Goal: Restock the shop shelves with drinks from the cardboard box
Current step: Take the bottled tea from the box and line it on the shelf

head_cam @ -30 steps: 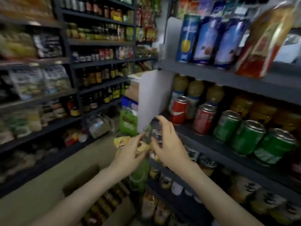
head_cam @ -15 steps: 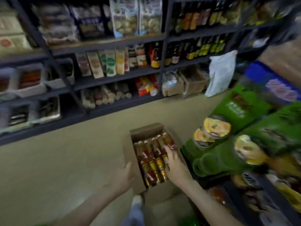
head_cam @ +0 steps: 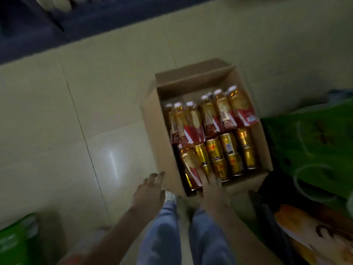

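An open cardboard box (head_cam: 158, 142) stands on the tiled floor below me. It holds several amber drink bottles (head_cam: 221, 113) with red labels and white caps, lying flat, and several gold cans (head_cam: 231, 153) in the near half. My right hand (head_cam: 212, 185) reaches over the near rim with its fingers on the near bottles and cans; whether it grips one is unclear. Beside the box's near left corner hovers my left hand (head_cam: 150, 190), fingers spread and holding nothing.
Green packaged goods (head_cam: 313, 146) crowd the right side against the box. An orange package (head_cam: 309, 232) lies lower right. A green pack (head_cam: 17, 240) sits at the lower left. A dark shelf base (head_cam: 63, 22) runs along the top. My legs in jeans (head_cam: 183, 236) stand below the box.
The view swung from the drink shelves down to the box on the floor. Both hands came down from the shelf; the right one now rests on the drinks at the near end.
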A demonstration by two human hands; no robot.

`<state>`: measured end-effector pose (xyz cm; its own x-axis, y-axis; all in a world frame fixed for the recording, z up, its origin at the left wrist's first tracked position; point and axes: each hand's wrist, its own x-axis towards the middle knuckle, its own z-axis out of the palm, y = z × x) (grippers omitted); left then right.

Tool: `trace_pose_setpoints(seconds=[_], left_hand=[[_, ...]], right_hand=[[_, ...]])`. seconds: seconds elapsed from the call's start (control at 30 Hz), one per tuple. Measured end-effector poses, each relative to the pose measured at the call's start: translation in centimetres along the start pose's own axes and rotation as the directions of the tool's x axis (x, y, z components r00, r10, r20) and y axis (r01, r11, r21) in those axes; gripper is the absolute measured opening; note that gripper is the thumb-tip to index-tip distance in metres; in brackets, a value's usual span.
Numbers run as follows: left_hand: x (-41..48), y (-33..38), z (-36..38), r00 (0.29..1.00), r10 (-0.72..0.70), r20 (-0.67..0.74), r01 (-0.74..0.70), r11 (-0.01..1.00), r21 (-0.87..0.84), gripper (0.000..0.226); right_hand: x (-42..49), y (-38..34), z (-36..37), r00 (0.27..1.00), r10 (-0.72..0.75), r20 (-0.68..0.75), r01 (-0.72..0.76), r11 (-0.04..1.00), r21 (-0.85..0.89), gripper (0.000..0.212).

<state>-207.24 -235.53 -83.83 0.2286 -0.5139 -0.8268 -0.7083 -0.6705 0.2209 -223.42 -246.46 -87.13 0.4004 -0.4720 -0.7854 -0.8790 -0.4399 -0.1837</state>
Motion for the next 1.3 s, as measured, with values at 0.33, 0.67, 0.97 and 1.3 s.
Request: trace_pose_setpoints(seconds=[0.33,0.67,0.97,1.3], left_hand=[[8.4,0.8,6.9,0.999,-0.031,-0.045,0.008,0.899,-0.438,0.060],[7.5,2.0,1.5,0.953,-0.040,0.300,0.293,0.357,-0.887,0.088],[8.1,-0.3,-2.4,0.976,-0.158,0.151,0.187,0.251,-0.950,0.110],[9.0,-2.2,-3.6,0.976,-0.204,0.071,0.156,0.438,-0.885,0.103]], right_hand=[[9.9,0.3,5.4,0.999,-0.042,0.017,0.041,0.998,0.055,0.105],[3.6,-2.0,0.3,0.943,-0.220,0.249,-0.100,0.526,0.845,0.101],[8.0,-4.9,-9.4,0.920,-0.234,0.315,-0.072,0.690,0.720,0.096],[17.3,-5.3,-3.9,0.995,0.015,-0.094,0.003,0.981,0.195,0.113]])
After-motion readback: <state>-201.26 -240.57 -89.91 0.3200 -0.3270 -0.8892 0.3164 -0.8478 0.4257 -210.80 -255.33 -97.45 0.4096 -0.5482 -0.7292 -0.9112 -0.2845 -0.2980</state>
